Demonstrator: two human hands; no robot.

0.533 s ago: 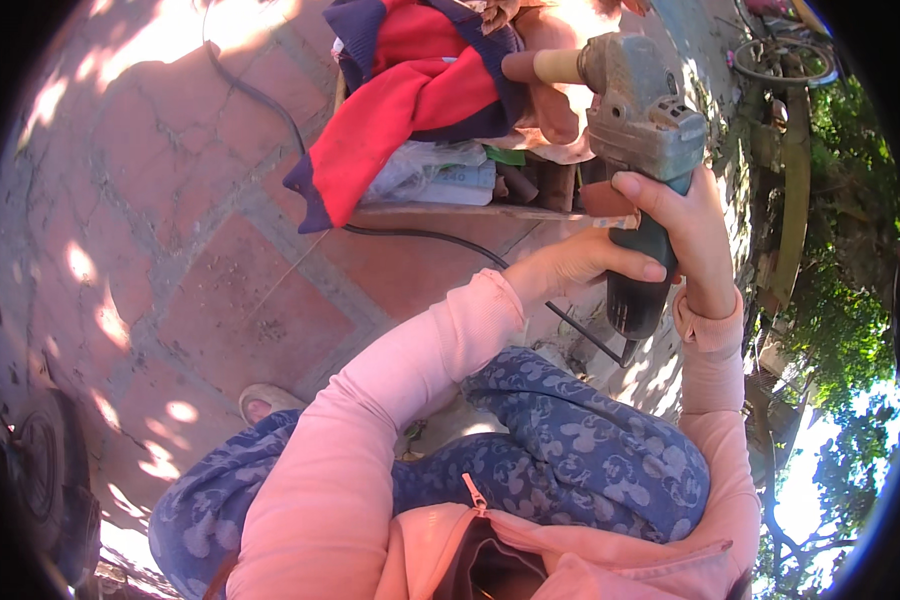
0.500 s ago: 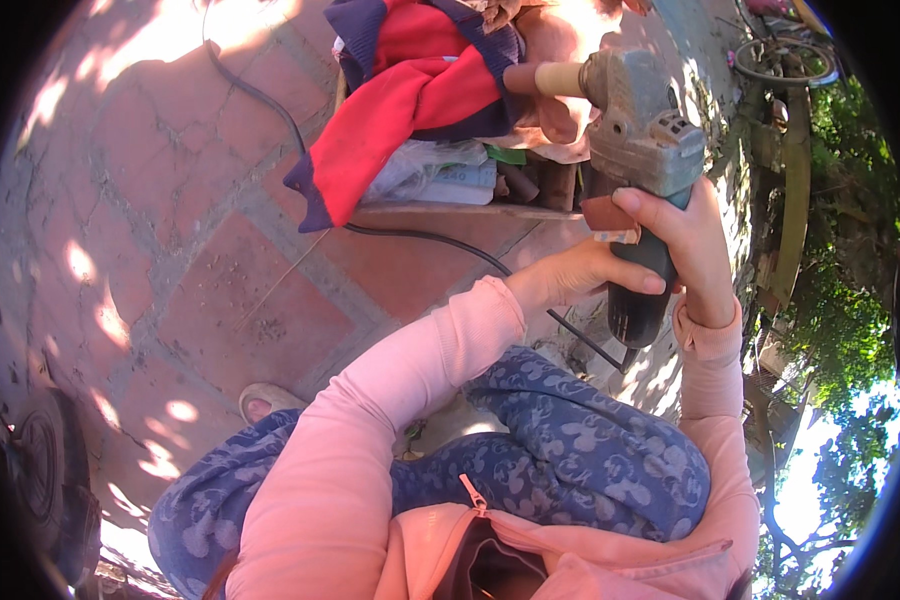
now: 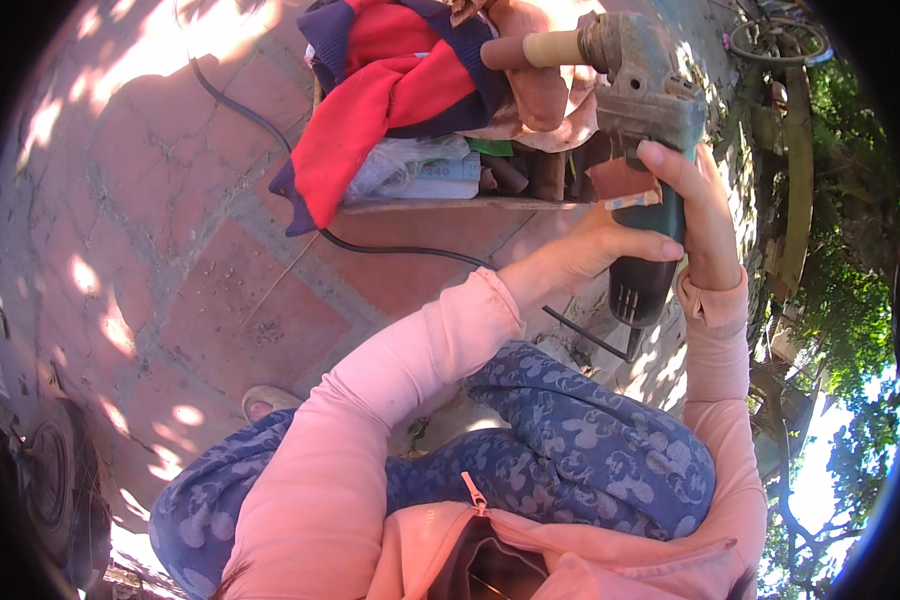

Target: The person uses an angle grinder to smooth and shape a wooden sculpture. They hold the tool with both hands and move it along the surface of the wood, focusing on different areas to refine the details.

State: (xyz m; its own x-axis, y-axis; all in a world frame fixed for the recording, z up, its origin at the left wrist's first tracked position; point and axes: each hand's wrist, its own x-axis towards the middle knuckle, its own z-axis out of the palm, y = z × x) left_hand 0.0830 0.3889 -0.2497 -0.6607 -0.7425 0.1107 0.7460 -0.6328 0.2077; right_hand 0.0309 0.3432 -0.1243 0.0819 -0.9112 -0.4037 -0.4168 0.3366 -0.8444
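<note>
An angle grinder [image 3: 655, 110] with a worn grey metal head and a dark teal-and-black body is held up in front of me by both hands. From its head a tan and reddish-brown sanding roll [image 3: 542, 50] sticks out to the left. My right hand [image 3: 702, 205] wraps the body from the right, thumb across it just below the head. Closed round the lower body from the left is my left hand [image 3: 595, 245], its thumb lying over the black housing. A bent piece of reddish-brown sandpaper [image 3: 625, 182] shows just above the left hand, against the grinder; which fingers grip it is hidden.
Beyond my knees stands a wooden box [image 3: 450, 203] holding plastic-wrapped items, with a red and navy cloth [image 3: 380, 110] draped over it. A black cable [image 3: 400, 248] crosses the tiled floor [image 3: 250, 300]. A wheel [image 3: 55, 455] is at left, a bicycle [image 3: 780, 40] far right.
The grinder and both hands have moved slightly away from me. My left thumb sits a little further right across the body, and the sandpaper shows more fully.
</note>
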